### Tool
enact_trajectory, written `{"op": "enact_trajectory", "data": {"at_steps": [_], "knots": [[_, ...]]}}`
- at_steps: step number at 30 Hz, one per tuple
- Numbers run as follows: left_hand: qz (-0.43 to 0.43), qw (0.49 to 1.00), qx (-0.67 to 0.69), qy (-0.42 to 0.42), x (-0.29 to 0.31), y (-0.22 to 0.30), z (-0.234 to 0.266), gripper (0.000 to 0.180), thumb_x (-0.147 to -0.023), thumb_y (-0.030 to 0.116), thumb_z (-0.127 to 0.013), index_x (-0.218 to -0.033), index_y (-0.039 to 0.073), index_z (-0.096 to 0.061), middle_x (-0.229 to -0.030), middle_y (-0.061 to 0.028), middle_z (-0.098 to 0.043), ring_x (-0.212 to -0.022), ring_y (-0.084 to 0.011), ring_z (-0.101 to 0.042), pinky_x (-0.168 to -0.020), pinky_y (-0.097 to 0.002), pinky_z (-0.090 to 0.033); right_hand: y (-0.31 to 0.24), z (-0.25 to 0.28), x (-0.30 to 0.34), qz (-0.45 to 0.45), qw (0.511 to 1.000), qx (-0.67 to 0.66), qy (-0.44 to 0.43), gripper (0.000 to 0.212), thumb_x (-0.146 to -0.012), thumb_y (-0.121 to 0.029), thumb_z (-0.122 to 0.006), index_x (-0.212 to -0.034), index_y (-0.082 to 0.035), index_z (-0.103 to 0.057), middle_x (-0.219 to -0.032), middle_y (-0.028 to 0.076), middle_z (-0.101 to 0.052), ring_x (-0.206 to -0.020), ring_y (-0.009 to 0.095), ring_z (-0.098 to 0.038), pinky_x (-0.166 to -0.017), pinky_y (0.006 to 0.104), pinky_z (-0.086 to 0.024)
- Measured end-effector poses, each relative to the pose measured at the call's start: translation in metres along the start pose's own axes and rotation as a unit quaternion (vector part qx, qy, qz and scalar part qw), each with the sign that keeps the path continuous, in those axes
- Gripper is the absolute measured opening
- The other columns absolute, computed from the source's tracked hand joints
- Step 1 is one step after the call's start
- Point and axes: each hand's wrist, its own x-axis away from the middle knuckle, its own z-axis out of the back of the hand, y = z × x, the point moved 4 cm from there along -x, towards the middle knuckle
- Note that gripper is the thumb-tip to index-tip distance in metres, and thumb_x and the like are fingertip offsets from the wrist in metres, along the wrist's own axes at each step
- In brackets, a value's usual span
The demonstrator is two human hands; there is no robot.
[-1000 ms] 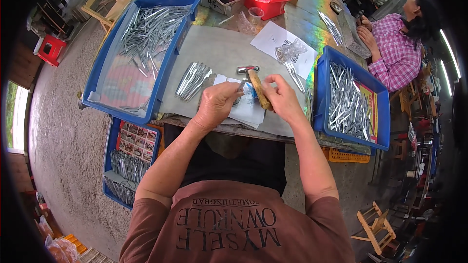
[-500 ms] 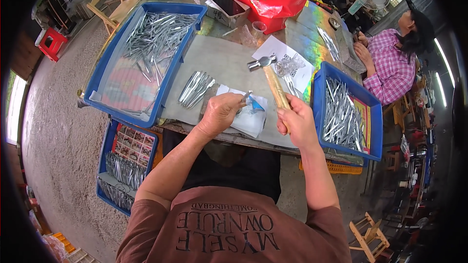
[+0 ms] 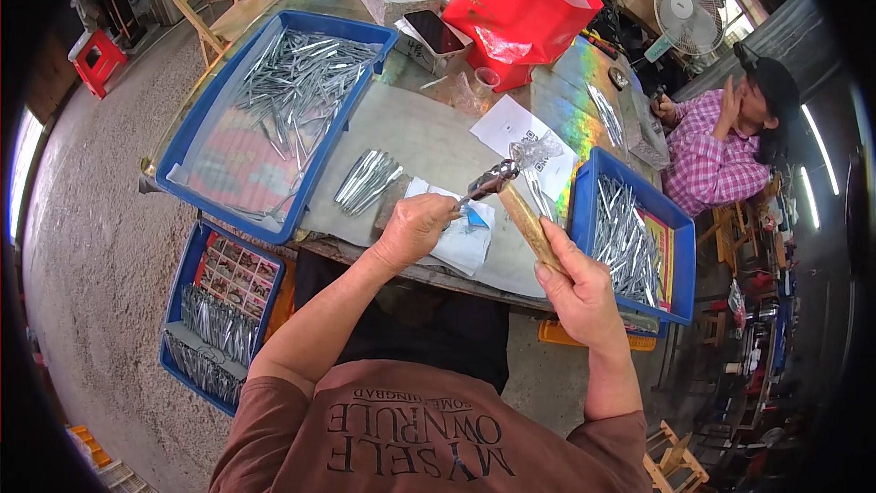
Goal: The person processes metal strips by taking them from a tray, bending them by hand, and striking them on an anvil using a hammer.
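Observation:
My right hand is closed round the wooden handle of a hammer. The hammer's metal head is close to the fingertips of my left hand. That hand pinches a slim metal piece, mostly hidden by my fingers; whether the head touches it I cannot tell. Under it lies a folded white cloth with a blue patch. To the left, a small bundle of slim metal pieces rests on the grey mat.
Blue trays of metal pieces stand left and right on the table; another blue tray sits lower left. Farther back are a printed sheet, a red bag and a phone. A co-worker sits at the right.
The hammer's head has come down toward my left fingertips, and my right hand sits slightly lower. The co-worker has raised a hand to the head. The whole view has shifted a little.

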Motion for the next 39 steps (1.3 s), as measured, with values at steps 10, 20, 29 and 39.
{"op": "enact_trajectory", "data": {"at_steps": [10,20,29,39], "knots": [[-0.007,1.0,0.02,0.015,0.0,-0.001,0.0,0.007,-0.069,0.003,-0.059,-0.071,0.002,-0.053,-0.059,-0.0122,-0.049,-0.054,-0.0281,-0.048,-0.048,-0.032,-0.038,-0.056,0.041,0.009,0.064,0.981,-0.002,0.181,0.045,-0.073,0.006,-0.051,-0.116,0.006,-0.041,-0.084,0.011,-0.059,-0.064,0.01,-0.052,-0.06,0.021,-0.042],[-0.01,1.0,-0.003,0.018,0.004,-0.003,0.002,0.007,-0.069,0.003,-0.059,-0.072,0.002,-0.053,-0.058,-0.0115,-0.048,-0.053,-0.0267,-0.049,-0.047,-0.032,-0.038,-0.052,0.035,-0.009,0.075,0.993,0.079,0.042,0.043,-0.072,0.004,-0.054,-0.113,0.005,-0.044,-0.098,0.017,-0.057,-0.085,0.019,-0.058,-0.073,0.024,-0.043],[-0.021,1.0,-0.005,0.017,0.002,-0.001,-0.003,0.006,-0.069,0.003,-0.059,-0.072,0.002,-0.053,-0.058,-0.0118,-0.049,-0.053,-0.027,-0.049,-0.047,-0.0322,-0.038,-0.007,0.003,-0.007,-0.07,0.993,0.084,-0.041,0.039,-0.073,-0.001,-0.054,-0.111,0.005,-0.046,-0.09,0.019,-0.058,-0.076,0.021,-0.06,-0.068,0.0269,-0.045],[-0.003,1.0,-0.015,-0.012,0.002,0.0,-0.002,0.006,-0.069,0.002,-0.056,-0.071,0.003,-0.05,-0.062,-0.0128,-0.051,-0.059,-0.0287,-0.052,-0.051,-0.0351,-0.04,-0.071,0.053,0.002,0.088,0.978,0.088,0.166,0.043,-0.073,0.002,-0.053,-0.115,0.004,-0.043,-0.092,0.019,-0.058,-0.074,0.019,-0.059,-0.067,0.0251,-0.044]]}}
